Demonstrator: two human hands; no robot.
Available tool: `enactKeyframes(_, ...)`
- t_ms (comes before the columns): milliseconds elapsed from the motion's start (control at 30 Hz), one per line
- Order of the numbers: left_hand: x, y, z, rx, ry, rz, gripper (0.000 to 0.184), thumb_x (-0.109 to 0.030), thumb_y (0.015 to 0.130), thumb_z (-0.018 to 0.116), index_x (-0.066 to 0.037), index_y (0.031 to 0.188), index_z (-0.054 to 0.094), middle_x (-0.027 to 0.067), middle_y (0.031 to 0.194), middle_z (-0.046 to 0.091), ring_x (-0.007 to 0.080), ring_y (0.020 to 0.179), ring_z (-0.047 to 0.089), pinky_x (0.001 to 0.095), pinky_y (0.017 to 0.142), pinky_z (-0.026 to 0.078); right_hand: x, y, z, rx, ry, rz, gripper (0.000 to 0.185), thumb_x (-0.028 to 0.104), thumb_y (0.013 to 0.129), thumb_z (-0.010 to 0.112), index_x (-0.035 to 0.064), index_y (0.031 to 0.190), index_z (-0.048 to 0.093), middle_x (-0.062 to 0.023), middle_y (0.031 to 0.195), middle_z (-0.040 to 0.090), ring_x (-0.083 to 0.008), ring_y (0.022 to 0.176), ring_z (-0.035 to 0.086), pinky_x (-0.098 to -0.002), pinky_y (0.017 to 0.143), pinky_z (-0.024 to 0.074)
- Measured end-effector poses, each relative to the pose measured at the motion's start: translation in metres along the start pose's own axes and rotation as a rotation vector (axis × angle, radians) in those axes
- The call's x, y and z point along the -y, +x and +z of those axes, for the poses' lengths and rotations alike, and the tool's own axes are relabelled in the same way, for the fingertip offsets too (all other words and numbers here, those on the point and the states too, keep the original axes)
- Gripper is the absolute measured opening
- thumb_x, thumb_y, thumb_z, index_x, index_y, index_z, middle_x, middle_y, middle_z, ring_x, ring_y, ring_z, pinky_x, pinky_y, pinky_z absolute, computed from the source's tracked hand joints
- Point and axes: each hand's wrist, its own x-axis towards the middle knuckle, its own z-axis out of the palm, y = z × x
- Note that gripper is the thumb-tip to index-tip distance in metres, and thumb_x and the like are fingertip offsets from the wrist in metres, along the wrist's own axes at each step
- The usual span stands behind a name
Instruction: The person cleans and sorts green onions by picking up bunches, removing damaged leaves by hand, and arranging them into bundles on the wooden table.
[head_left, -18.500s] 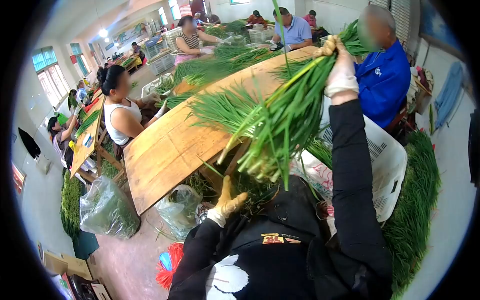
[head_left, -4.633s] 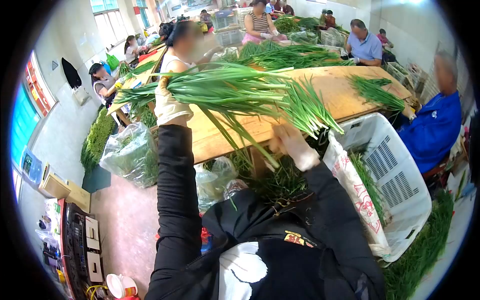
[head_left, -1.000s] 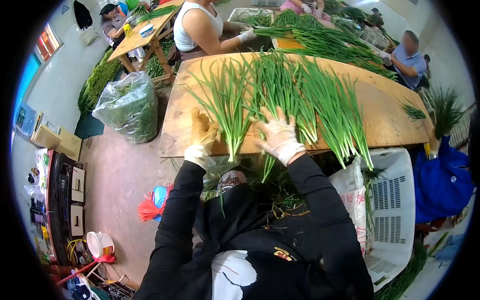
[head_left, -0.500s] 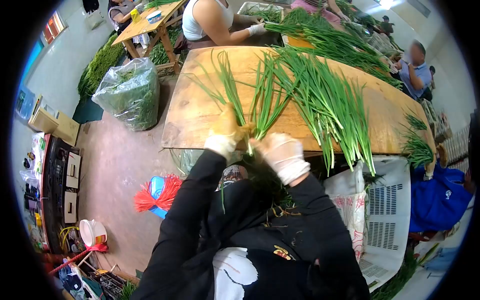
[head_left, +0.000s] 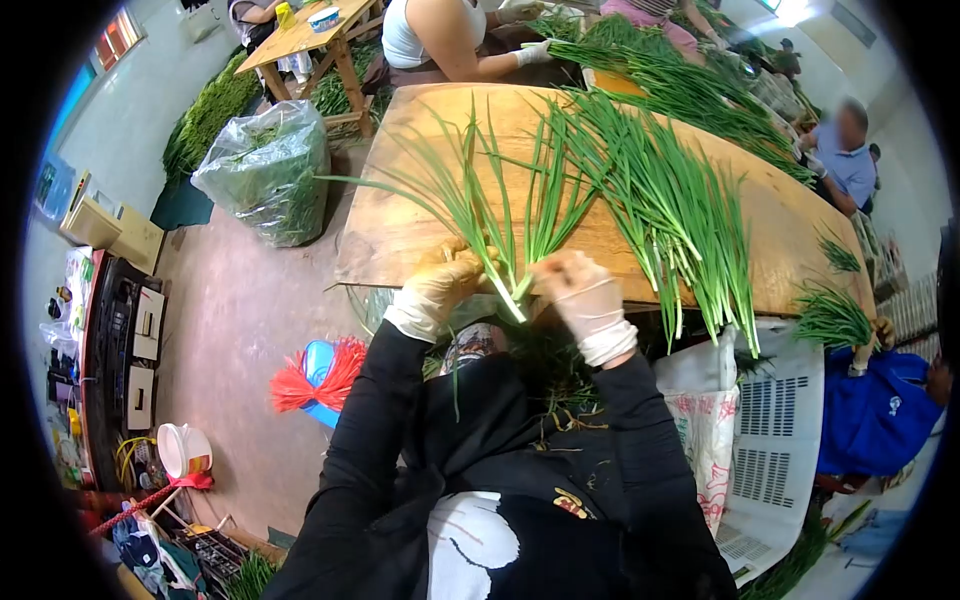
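Observation:
Gloved and closed, my left hand (head_left: 447,282) grips a small bunch of chives (head_left: 492,225) near the white stem ends. Their long green leaves fan out over the wooden table (head_left: 395,160), and the stem ends stick out past its near edge. My right hand (head_left: 580,290), also gloved, is beside the stem ends with its fingers curled together. What those fingers pinch, if anything, cannot be made out. To the right lies a large pile of chives (head_left: 670,200), stems toward me, some overhanging the edge.
A clear bag of greens (head_left: 268,175) stands on the floor at left. Red ties (head_left: 335,375) lie on a blue container. A white crate (head_left: 770,440) is at my right, below the table. Across the table a person (head_left: 440,40) handles more greens; a blue-sleeved person (head_left: 880,410) sits at right.
Both hands have come slightly apart, the right one shifting right. The held chives have spread, with leaves now swung out to the left. The view has shifted a little.

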Motion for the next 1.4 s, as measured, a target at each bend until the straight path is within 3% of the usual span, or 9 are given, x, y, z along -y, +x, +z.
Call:
enactKeyframes(167, 0.002, 0.002, -0.010, 0.001, 0.117, 0.027, 0.052, -0.012, 0.073, 0.063, 0.002, 0.115, 0.036, 0.0138, 0.104, 0.054, 0.0206, 0.088, 0.056, 0.0311, 0.075, 0.046, 0.038, 0.009, 0.006, 0.399, -0.017, 0.174, 0.027, 0.034, 0.075, 0.061, 0.0070, 0.074, 0.060, -0.0038, 0.061, 0.057, -0.0130, 0.054, 0.052, -0.0236, 0.050, 0.0407)
enactKeyframes(333, 0.004, -0.009, -0.006, 0.107, 0.015, 0.035, 0.062, -0.016, 0.072, 0.065, 0.001, 0.119, 0.030, 0.0151, 0.110, 0.051, 0.0218, 0.095, 0.054, 0.0319, 0.080, 0.045, 0.039, -0.001, 0.003, 0.631, 1.074, 0.606, 0.027, 0.026, 0.084, 0.050, 0.0016, 0.081, 0.062, -0.0032, 0.066, 0.062, -0.0075, 0.056, 0.052, -0.0191, 0.047, 0.0380)
enactKeyframes(533, -0.015, -0.009, 0.010, -0.521, 0.244, 0.101, 0.025, -0.005, 0.082, 0.050, -0.002, 0.103, 0.037, 0.0071, 0.078, 0.052, 0.0159, 0.063, 0.058, 0.0236, 0.047, 0.049, 0.016, -0.011, 0.002, 0.212, 0.307, 0.239, 0.038, 0.035, 0.086, 0.045, 0.0039, 0.069, 0.059, -0.0059, 0.056, 0.058, -0.0121, 0.051, 0.057, -0.0270, 0.047, 0.0440)
enactKeyframes(667, -0.008, 0.017, -0.024, -0.515, 0.826, 0.094, 0.054, -0.011, 0.080, 0.056, -0.002, 0.121, 0.022, 0.0111, 0.085, 0.051, 0.0204, 0.069, 0.058, 0.0275, 0.050, 0.048, 0.022, 0.020, -0.004, 0.458, -0.344, 0.383, 0.057, 0.060, 0.074, 0.045, 0.0058, 0.061, 0.059, -0.0153, 0.068, 0.060, -0.0268, 0.058, 0.058, -0.0369, 0.058, 0.0454)
enactKeyframes(800, 0.009, 0.047, 0.007, -0.576, 1.167, 0.173, 0.096, -0.025, 0.068, 0.069, 0.002, 0.130, 0.001, 0.0253, 0.113, 0.042, 0.0352, 0.100, 0.047, 0.0354, 0.077, 0.044, 0.022, 0.019, 0.010, 0.486, -0.325, 0.400, 0.058, 0.061, 0.066, 0.054, 0.0033, 0.070, 0.061, -0.0167, 0.069, 0.060, -0.0306, 0.068, 0.059, -0.0389, 0.065, 0.0462)
enactKeyframes(933, 0.005, 0.048, 0.030, -0.563, 1.646, 0.010, 0.098, -0.017, 0.064, 0.069, 0.005, 0.129, -0.001, 0.0270, 0.115, 0.042, 0.0381, 0.101, 0.047, 0.0318, 0.087, 0.038, -0.004, 0.004, -0.018, 0.678, 0.368, 0.731, 0.024, 0.023, 0.073, 0.061, -0.0003, 0.076, 0.060, -0.0064, 0.063, 0.061, -0.0089, 0.060, 0.058, -0.0190, 0.056, 0.0441)
enactKeyframes(1067, 0.009, 0.047, -0.006, -0.400, 1.051, 0.243, 0.071, -0.006, 0.068, 0.060, 0.004, 0.124, 0.018, 0.0163, 0.095, 0.053, 0.0228, 0.080, 0.054, 0.0253, 0.070, 0.044, -0.025, -0.027, -0.039, 0.548, 0.973, 0.832, 0.023, 0.018, 0.085, 0.047, 0.0006, 0.097, 0.056, -0.0036, 0.079, 0.062, -0.0056, 0.061, 0.054, -0.0154, 0.054, 0.0392)
enactKeyframes(1200, -0.011, -0.015, 0.035, -0.113, -0.019, -0.173, 0.028, -0.008, 0.074, 0.057, 0.002, 0.099, 0.049, 0.0095, 0.087, 0.057, 0.0130, 0.070, 0.055, 0.0213, 0.059, 0.046, -0.029, -0.051, -0.043, 0.492, 1.401, 0.738, 0.038, 0.030, 0.083, 0.053, -0.0017, 0.103, 0.054, -0.0019, 0.076, 0.061, -0.0045, 0.060, 0.053, -0.0146, 0.054, 0.0393)
enactKeyframes(1400, 0.042, -0.023, 0.038, 0.073, -0.235, -0.203, 0.041, -0.027, 0.084, 0.053, 0.001, 0.112, 0.043, -0.0007, 0.072, 0.051, 0.0094, 0.061, 0.048, 0.0198, 0.054, 0.044, -0.005, -0.079, -0.027, 0.490, 1.435, 0.643, 0.041, 0.037, 0.084, 0.047, 0.0005, 0.102, 0.055, -0.0018, 0.076, 0.061, -0.0042, 0.059, 0.051, -0.0146, 0.054, 0.0374)
